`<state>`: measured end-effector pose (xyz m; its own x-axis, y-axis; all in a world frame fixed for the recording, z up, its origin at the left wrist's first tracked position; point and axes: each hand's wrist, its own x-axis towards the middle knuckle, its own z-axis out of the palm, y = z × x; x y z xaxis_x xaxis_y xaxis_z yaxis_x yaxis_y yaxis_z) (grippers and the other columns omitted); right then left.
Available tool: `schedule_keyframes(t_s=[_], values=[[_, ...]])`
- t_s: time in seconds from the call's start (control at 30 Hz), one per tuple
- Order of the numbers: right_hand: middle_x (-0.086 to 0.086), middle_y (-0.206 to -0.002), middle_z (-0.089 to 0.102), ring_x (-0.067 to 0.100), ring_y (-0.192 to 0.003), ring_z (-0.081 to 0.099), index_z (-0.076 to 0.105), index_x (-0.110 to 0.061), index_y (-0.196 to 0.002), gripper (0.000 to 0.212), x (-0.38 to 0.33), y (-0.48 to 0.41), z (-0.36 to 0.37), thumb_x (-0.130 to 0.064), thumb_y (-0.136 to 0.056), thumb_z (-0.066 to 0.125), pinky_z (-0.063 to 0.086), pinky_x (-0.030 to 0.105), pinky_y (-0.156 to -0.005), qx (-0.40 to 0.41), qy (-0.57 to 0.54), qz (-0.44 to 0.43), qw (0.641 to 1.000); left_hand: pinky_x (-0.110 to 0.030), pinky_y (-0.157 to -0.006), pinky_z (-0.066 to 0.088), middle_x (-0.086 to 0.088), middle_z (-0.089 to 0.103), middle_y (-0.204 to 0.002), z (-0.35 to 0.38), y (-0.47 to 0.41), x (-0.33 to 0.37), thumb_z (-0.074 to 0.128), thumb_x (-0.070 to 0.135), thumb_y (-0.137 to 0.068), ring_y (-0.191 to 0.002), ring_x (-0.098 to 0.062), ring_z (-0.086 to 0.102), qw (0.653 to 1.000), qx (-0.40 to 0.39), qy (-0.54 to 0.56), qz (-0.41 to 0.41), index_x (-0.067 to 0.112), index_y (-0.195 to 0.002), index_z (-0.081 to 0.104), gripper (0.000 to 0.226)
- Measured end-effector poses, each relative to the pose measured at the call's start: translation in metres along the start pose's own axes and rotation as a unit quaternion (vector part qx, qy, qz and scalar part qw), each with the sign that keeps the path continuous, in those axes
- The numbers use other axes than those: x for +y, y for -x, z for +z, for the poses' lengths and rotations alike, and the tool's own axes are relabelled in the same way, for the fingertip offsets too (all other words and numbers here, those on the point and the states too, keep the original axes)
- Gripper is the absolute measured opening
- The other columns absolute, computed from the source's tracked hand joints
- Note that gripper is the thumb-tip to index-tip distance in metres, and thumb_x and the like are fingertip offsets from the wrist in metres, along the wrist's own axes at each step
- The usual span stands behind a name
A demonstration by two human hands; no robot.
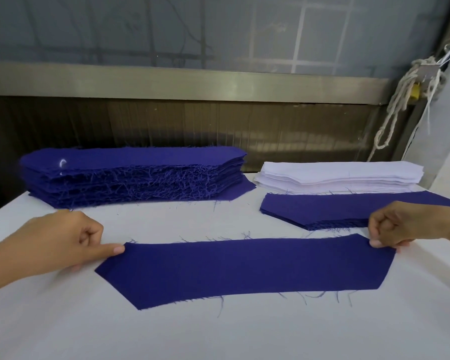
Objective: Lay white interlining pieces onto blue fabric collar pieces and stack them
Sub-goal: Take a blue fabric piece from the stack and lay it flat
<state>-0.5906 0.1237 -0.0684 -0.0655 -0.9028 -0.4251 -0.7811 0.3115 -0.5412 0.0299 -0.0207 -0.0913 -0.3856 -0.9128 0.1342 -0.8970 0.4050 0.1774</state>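
Pinching one collar piece [244, 268]: left hand [63, 240], right hand [405, 224] fingers [375, 243]; two blue stacks [133, 175], one white stack [340, 175].

White table cover [218, 333], flat, spanning 3 through 6 to 9 o'clock. Toward 12 o'clock: brown ribbed panel [166, 123], grey metal rail [182, 81] above it, translucent pane [115, 29] topmost. At 2 o'clock: knotted off-white cord [400, 100], hanging, small yellow item [416, 90] among the knots.

Table [218, 333] holds blue collar piece [244, 268], tall blue stack [133, 175], low blue stack [348, 209], interlining stack [340, 175].
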Motion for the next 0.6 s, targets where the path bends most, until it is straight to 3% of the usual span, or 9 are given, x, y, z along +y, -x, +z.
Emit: schedule_keyframes(t_s=[0.1,0.2,0.3,0.37,0.47,0.6], values=[[0.01,-0.072,0.069,0.012,-0.059,0.051,0.073,-0.017,-0.088,0.053,0.003,0.001,-0.006,-0.062,-0.065,0.087,0.039,0.018,-0.051,0.025,-0.028,-0.018,0.999,-0.033,-0.052,0.055,0.012,0.055,-0.042,-0.005,-0.004,0.018,0.048,0.08,-0.07,-0.041,-0.005,0.056,0.991,0.135,0.005,0.013,0.023,-0.05,0.048,0.06],[0.016,-0.068,0.066,0.013,-0.051,0.044,0.073,-0.011,-0.086,0.043,-0.005,0.004,-0.013,-0.049,-0.071,0.084,0.036,0.018,-0.044,0.097,-0.098,-0.048,0.989,-0.033,-0.052,0.053,0.01,0.055,-0.042,-0.011,-0.01,0.052,0.051,0.064,-0.084,-0.042,-0.006,0.057,0.981,0.193,0.014,0.034,0.025,-0.05,0.044,0.052],[0.015,-0.066,0.066,0.015,-0.049,0.047,0.072,-0.002,-0.088,0.025,-0.017,0.002,-0.021,-0.025,-0.081,0.076,0.039,0.019,-0.042,0.207,-0.15,-0.052,0.965,-0.028,-0.053,0.051,0.012,0.058,-0.045,-0.015,-0.025,0.095,0.055,0.057,-0.089,-0.046,-0.002,0.056,0.977,0.198,0.029,0.08,0.029,-0.058,0.051,0.042],[0.01,-0.065,0.068,0.017,-0.054,0.051,0.071,0.001,-0.092,0.015,-0.023,0.0,-0.027,-0.014,-0.092,0.069,0.043,0.024,-0.051,0.279,-0.152,-0.028,0.948,-0.025,-0.054,0.048,0.012,0.062,-0.053,-0.016,-0.041,0.125,0.056,0.053,-0.091,-0.051,0.001,0.058,0.977,0.176,0.051,0.111,0.031,-0.066,0.057,0.033],[0.011,-0.08,0.068,0.02,-0.069,0.055,0.071,-0.002,-0.097,0.012,-0.024,-0.004,-0.041,-0.011,-0.098,0.062,0.044,0.028,-0.065,0.375,-0.166,0.002,0.912,-0.024,-0.059,0.05,0.015,0.065,-0.064,-0.013,-0.07,0.167,0.057,0.047,-0.095,-0.061,0.002,0.061,0.97,0.168,0.087,0.151,0.03,-0.078,0.064,0.026],[0.017,-0.094,0.066,0.017,-0.071,0.055,0.07,0.001,-0.106,0.016,-0.007,-0.016,-0.059,-0.01,-0.097,0.063,0.04,0.027,-0.062,0.467,-0.188,0.003,0.864,-0.029,-0.064,0.054,0.013,0.066,-0.073,-0.003,-0.111,0.223,0.056,0.038,-0.098,-0.066,-0.004,0.061,0.955,0.194,0.108,0.198,0.023,-0.09,0.069,0.022]])
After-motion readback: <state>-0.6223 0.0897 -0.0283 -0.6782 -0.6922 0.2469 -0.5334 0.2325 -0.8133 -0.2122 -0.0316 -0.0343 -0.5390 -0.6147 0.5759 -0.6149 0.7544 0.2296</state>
